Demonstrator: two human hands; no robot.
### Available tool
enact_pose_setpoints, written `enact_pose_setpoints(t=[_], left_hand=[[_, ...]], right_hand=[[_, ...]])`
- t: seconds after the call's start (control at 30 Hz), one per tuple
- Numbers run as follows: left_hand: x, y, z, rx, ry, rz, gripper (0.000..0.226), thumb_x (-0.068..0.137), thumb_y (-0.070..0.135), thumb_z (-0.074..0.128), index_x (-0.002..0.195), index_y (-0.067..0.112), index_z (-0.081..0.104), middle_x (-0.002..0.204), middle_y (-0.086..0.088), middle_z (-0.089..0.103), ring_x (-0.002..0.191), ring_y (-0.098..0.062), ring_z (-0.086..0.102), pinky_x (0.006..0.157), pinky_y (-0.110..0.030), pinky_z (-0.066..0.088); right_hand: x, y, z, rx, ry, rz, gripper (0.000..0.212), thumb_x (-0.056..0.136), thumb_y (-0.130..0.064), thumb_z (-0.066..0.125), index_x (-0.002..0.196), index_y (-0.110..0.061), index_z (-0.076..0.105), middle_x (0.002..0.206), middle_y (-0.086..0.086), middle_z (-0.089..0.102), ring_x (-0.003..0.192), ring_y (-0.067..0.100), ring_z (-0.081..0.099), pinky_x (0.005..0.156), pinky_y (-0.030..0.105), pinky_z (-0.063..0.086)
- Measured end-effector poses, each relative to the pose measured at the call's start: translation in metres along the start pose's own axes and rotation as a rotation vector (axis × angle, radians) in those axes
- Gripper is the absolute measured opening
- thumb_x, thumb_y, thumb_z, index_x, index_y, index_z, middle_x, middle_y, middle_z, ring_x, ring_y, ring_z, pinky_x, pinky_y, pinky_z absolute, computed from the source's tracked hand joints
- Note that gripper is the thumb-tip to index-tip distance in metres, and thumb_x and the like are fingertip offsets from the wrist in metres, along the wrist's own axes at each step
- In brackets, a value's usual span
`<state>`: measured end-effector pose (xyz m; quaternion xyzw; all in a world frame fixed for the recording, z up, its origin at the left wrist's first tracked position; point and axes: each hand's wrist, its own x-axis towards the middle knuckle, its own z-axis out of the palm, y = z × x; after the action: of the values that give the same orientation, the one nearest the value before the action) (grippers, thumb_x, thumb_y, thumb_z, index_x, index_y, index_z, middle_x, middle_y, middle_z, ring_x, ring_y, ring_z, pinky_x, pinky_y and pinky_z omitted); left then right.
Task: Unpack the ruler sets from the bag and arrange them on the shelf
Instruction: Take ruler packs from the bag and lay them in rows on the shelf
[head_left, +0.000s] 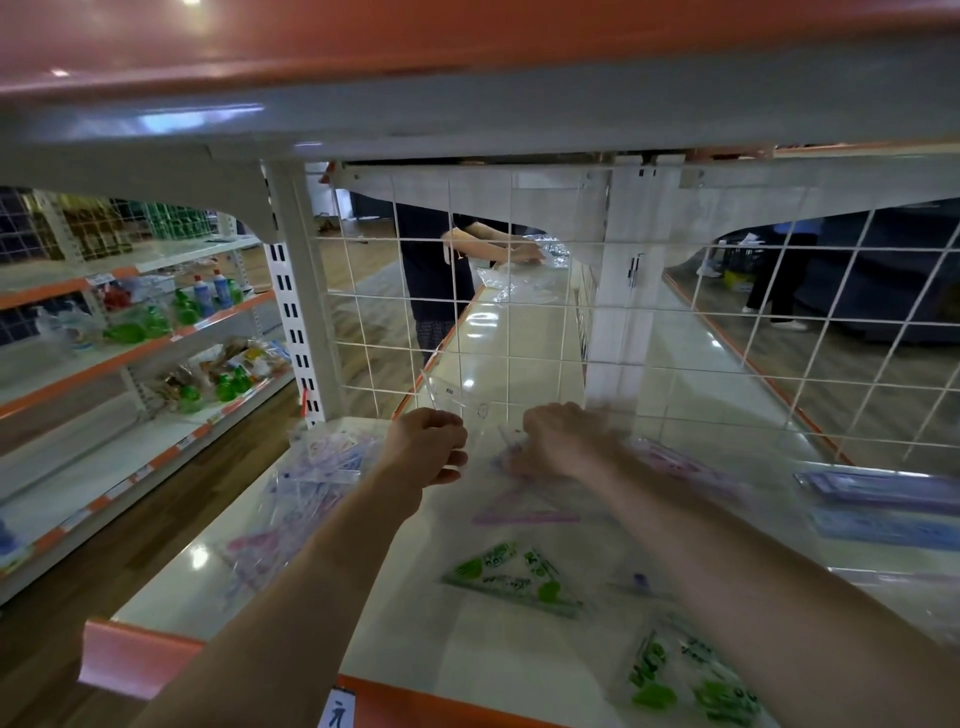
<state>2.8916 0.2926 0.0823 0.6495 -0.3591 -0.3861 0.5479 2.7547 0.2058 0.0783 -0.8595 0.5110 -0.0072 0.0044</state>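
Pinching the left edge of a clear packet (457, 402), my left grip (427, 448) has its fingers curled at the back of the shelf (467, 654). The packet stands up against the wire mesh (519, 332). My right grip (563, 441) is bunched at the packet's other side, knuckles up. It is too blurred for me to tell whether it really pinches the plastic.

Just in front of the right grip a pink ruler set (524, 512) lies flat. Nearer the orange front edge lie two green ruler sets (514, 577), one at mid-shelf and one at the front right. To the left, a clear bag (301, 499) slumps on the shelf, stuffed with pink and purple rulers. Blue packets (883, 499) lie at the far right.

Beyond the mesh a person (436, 270) in dark clothes stands at another shelf. Green bottles (156, 322) sit on racks across the aisle.
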Motion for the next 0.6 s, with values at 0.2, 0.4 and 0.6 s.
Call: enact_pose_setpoints(t=[0.2,0.4,0.6], left_hand=[[0.001,-0.001,-0.003,0.017,-0.003,-0.005,0.01,0.086,-0.001,0.06,0.091,0.008,0.061,0.075,-0.007,0.061,0.061,-0.017,0.06,0.053,-0.025,0.051],[0.002,0.0,-0.004,0.03,-0.008,-0.007,0.009,0.086,0.0,0.059,0.09,0.008,0.061,0.075,-0.007,0.061,0.062,-0.017,0.06,0.053,-0.025,0.05],[0.003,-0.001,-0.006,0.03,-0.014,-0.003,0.009,0.087,0.001,0.058,0.088,0.009,0.061,0.074,-0.007,0.061,0.06,-0.016,0.059,0.05,-0.023,0.049]], right_hand=[[-0.001,0.003,-0.002,0.053,-0.022,-0.032,0.056,0.08,-0.048,0.064,0.121,-0.011,0.056,0.124,0.009,0.055,0.111,0.027,0.053,0.088,0.035,0.044],[-0.003,0.005,-0.011,0.133,-0.105,-0.01,0.073,0.08,-0.048,0.067,0.138,-0.012,0.042,0.141,0.009,0.045,0.126,0.027,0.045,0.102,0.037,0.04],[-0.002,0.011,-0.026,0.164,-0.096,-0.04,0.08,0.076,-0.05,0.071,0.142,-0.017,0.039,0.144,0.005,0.039,0.13,0.024,0.04,0.103,0.036,0.038]])
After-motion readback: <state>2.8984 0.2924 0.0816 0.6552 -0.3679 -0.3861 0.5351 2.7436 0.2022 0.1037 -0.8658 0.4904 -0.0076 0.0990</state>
